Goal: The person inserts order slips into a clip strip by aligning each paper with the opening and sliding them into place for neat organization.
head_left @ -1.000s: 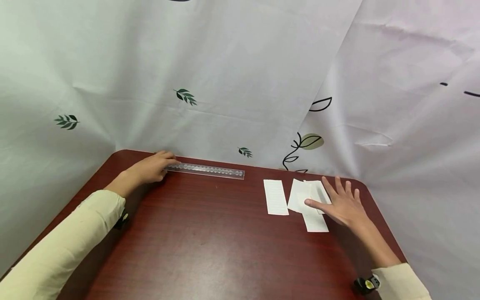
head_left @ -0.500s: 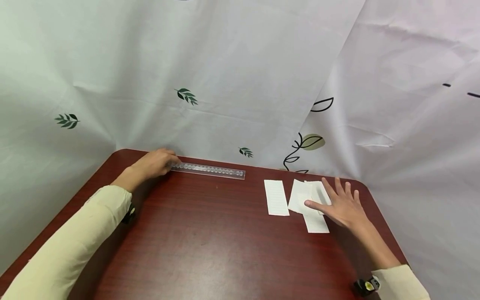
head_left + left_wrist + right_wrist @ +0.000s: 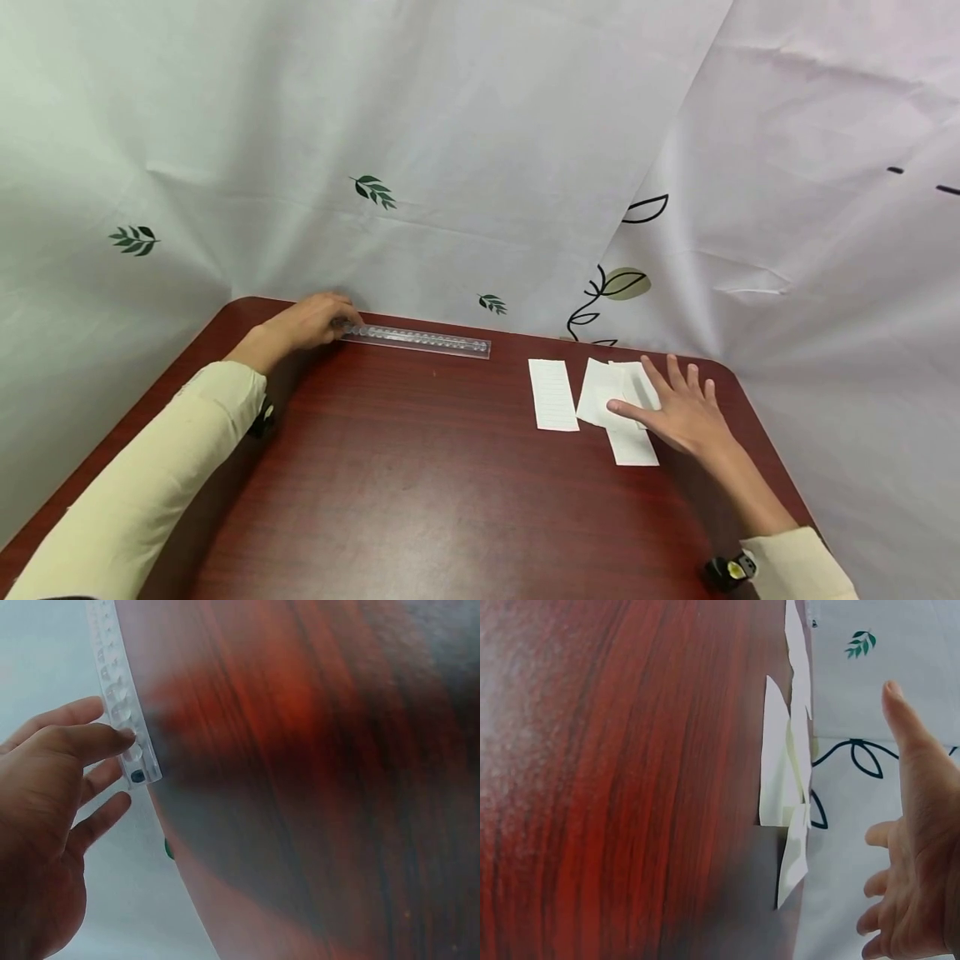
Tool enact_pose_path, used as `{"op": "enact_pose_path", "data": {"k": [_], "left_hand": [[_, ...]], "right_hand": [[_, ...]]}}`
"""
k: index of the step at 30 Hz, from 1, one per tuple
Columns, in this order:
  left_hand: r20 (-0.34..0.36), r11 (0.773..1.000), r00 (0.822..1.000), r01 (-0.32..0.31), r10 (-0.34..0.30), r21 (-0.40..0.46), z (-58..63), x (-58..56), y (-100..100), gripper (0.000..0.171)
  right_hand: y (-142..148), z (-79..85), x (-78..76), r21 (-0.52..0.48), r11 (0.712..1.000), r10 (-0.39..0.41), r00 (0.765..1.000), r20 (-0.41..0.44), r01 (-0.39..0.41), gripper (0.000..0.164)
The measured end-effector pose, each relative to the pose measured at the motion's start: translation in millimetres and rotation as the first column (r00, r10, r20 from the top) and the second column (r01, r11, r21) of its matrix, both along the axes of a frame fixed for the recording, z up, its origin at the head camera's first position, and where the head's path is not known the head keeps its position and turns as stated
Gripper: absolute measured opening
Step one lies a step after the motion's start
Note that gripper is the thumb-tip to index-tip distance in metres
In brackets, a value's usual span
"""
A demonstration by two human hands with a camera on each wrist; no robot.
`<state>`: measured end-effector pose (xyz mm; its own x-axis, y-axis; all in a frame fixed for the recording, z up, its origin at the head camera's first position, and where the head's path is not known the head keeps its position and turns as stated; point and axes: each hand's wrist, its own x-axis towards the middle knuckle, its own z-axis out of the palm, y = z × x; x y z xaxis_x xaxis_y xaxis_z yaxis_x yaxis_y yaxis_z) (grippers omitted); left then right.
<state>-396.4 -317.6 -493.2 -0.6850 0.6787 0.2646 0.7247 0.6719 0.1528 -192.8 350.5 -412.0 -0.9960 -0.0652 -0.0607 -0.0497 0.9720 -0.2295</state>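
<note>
Left hand (image 3: 311, 321) pinches one end of a clear ruler-like strip (image 3: 420, 340) by the table's (image 3: 420, 492) far edge — its long axis parallel to that edge, free end pointing right, toward white papers (image 3: 597, 392). The grip hides its left end from the head camera; whether its round bumps are beads is unclear. Right hand (image 3: 684, 417) is released, fingers spread, near the overlapping papers.
</note>
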Motion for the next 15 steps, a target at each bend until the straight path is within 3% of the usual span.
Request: {"op": "enact_pose_path", "data": {"k": [6,15], "left_hand": [[0.079,0.999,0.997,-0.011,0.007,0.051,11.2,4.6,0,0.039],[0.114,0.997,0.993,-0.033,0.025,0.063,5.3,-9.4,-2,0.039]], "right_hand": [[-3,0.8,-2.1,-0.002,1.000,0.013,1.000,0.009,-0.012,0.118],[-3,3.4,-3.0,0.051,0.999,-0.003,0.998,0.057,0.000,0.125]]}}
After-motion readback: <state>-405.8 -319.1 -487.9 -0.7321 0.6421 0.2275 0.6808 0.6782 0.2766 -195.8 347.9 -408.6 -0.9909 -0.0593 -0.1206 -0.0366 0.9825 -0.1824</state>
